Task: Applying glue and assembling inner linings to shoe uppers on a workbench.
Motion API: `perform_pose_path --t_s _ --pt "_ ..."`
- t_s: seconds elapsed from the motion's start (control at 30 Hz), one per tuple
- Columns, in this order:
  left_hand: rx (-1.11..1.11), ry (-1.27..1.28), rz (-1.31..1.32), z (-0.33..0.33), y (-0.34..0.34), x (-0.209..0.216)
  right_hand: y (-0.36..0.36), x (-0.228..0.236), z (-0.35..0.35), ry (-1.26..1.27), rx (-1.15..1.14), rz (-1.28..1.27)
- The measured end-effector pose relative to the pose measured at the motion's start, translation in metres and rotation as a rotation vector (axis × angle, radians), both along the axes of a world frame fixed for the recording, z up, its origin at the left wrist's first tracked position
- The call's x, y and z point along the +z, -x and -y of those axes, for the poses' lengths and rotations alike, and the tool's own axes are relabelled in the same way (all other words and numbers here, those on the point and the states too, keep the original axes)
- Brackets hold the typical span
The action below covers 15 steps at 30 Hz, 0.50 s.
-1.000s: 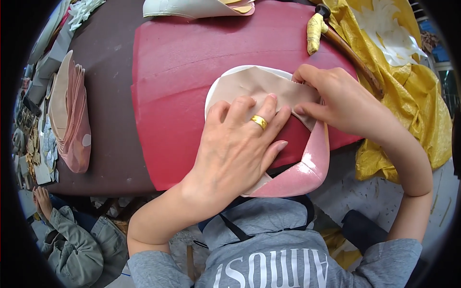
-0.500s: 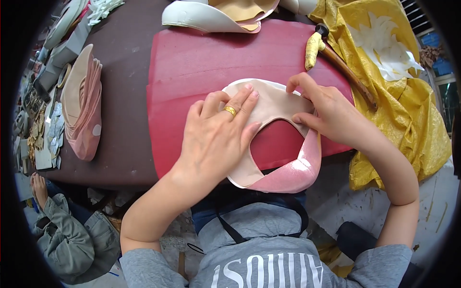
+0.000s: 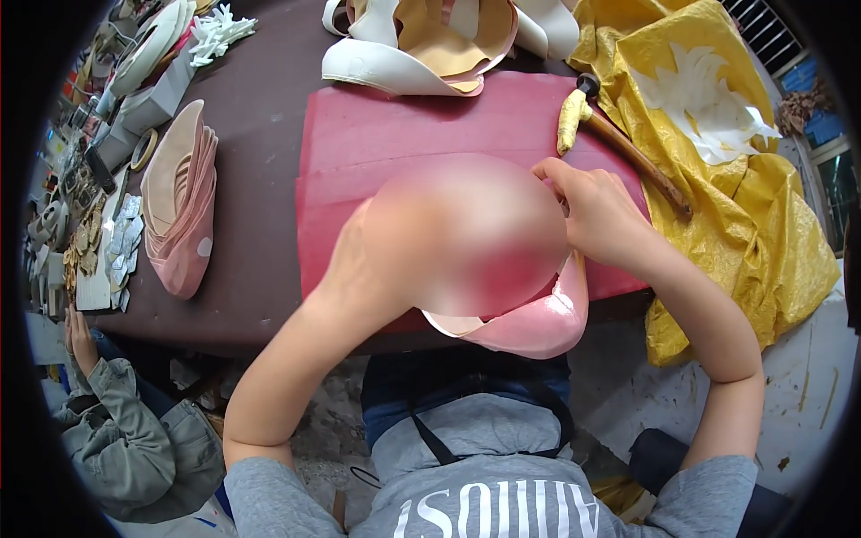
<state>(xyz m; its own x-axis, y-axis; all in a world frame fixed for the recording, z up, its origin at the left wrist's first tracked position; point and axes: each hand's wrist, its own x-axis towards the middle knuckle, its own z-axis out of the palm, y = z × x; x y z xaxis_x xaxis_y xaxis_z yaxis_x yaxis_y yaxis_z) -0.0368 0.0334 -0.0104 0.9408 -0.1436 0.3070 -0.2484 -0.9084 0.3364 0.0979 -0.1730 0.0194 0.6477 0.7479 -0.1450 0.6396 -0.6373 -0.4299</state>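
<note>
I have the pink piece [image 3: 543,334] at the near edge of the tabletop [image 3: 260,134], mostly over the red mat [image 3: 368,125], its shiny curved end reaching past the mat's near edge. A round blur covers most of it, so I can't make out its far side.

The left hand [image 3: 368,251] comes in over the mat's left half, on the left of the piece. Its fingers are lost in the blur; I can't tell how far they are spread or what they grip. The right hand [image 3: 599,215] is at the piece's right side, fingers bent, knuckles up. Its thumb tip runs into the blur, so I can't say whether it pinches the rim.

Along the mat's far edge I see white pieces [image 3: 386,73]. Near its far right corner lies a hammer [image 3: 639,161], handle slanting down the right edge beside a yellow sheet [image 3: 753,242]. Toward the tabletop's left edge is a nested pink stack [image 3: 184,242]. By the near left corner I see a co-worker's hand [image 3: 82,342] and green sleeve [image 3: 117,394].
</note>
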Motion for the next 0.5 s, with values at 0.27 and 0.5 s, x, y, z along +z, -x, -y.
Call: perform_pose_path --t_s 0.27,0.5 --pt "0.105 -0.217 0.002 0.074 0.025 0.051 0.011 0.001 -0.003 -0.278 -0.243 -0.451" --pt "-0.023 -0.193 0.117 0.045 0.004 0.034 0.017 -0.006 0.013 -0.238 0.174 0.209"
